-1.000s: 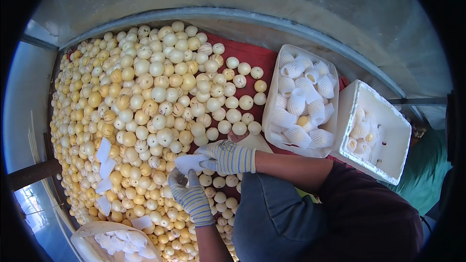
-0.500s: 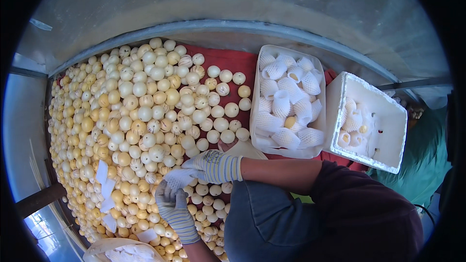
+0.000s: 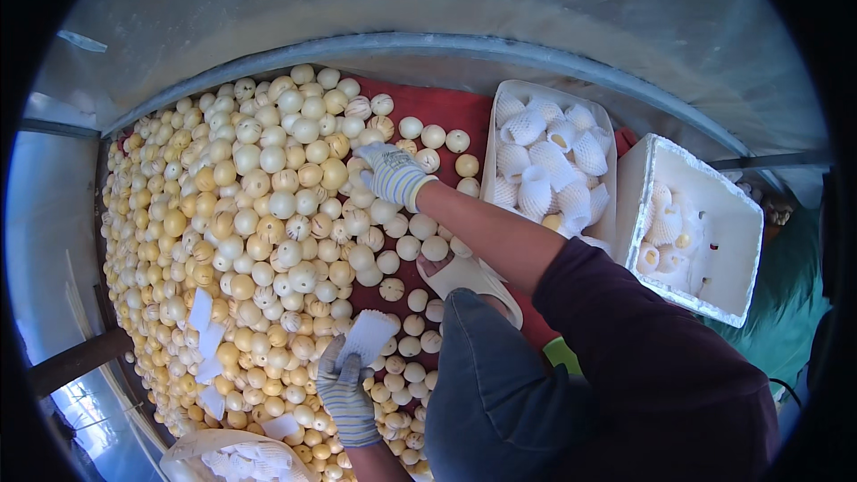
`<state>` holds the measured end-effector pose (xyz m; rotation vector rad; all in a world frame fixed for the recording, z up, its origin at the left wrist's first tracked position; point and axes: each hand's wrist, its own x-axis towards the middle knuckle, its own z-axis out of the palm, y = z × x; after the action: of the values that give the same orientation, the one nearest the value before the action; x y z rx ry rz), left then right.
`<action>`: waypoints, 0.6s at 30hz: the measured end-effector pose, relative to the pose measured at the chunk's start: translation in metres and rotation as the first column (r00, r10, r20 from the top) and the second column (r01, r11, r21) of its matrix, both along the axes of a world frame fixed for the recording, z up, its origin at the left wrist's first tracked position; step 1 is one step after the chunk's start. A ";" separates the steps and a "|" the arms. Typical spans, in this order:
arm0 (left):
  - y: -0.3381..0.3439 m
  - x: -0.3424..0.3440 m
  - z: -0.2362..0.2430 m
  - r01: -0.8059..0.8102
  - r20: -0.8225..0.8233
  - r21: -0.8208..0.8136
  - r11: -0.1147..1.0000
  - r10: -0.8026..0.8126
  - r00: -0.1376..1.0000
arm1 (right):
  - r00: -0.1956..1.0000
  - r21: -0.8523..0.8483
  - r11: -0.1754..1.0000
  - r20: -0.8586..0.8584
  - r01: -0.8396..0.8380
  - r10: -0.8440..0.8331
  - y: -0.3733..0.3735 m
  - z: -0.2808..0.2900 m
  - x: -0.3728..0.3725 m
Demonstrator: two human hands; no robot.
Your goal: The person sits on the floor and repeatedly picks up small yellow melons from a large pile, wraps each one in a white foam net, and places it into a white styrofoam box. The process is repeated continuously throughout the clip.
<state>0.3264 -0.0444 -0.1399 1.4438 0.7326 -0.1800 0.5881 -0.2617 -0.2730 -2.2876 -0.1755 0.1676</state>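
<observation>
A large heap of round, cream to yellow pepino melons [image 3: 295,205], some with purple streaks, spreads across the left and middle. Wearing a striped knit glove, my left hand [image 3: 348,402] is closed on a white foam net sleeve [image 3: 370,336], which lies flat-looking above the near part of the heap. My right hand [image 3: 397,177], in a matching glove, reaches over the far right side of the heap. Its fingers and thumb are apart, close against melons there; no melon is plainly in its grip.
A white plastic crate [image 3: 610,205] full of foam-sleeved fruit stands at right, beside a white foam box [image 3: 745,254] with a few sleeved melons. Loose white sleeves [image 3: 212,339] lie on the heap. A bag of sleeves [image 3: 183,460] sits at the near left. Red cloth [image 3: 428,105] shows underneath.
My right hand has left the foam sleeve and moved away to the far melons. My left hand keeps the sleeve and has shifted slightly right and nearer. The view has shifted a little.
</observation>
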 end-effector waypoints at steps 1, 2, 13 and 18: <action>0.003 -0.005 -0.003 -0.031 -0.004 -0.012 0.999 0.031 1.000 | 0.998 -0.144 0.989 -0.052 -0.039 0.032 0.001 0.003 0.026; 0.000 -0.007 -0.007 -0.042 -0.002 -0.032 0.999 0.042 0.999 | 0.998 -0.250 0.968 0.058 0.011 0.003 -0.001 -0.010 0.043; -0.008 -0.014 -0.024 0.017 -0.078 -0.113 0.993 -0.026 0.997 | 0.984 -0.386 0.911 -0.043 0.144 -0.174 -0.035 -0.033 0.061; -0.011 -0.016 -0.027 -0.014 -0.086 -0.124 0.992 0.003 0.996 | 0.848 -0.483 0.702 0.221 0.524 -0.481 -0.099 -0.040 0.073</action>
<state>0.3101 -0.0552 -0.1667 1.3201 0.7836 -0.2774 0.6612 -0.3612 -0.3134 -2.7961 0.5351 -0.1910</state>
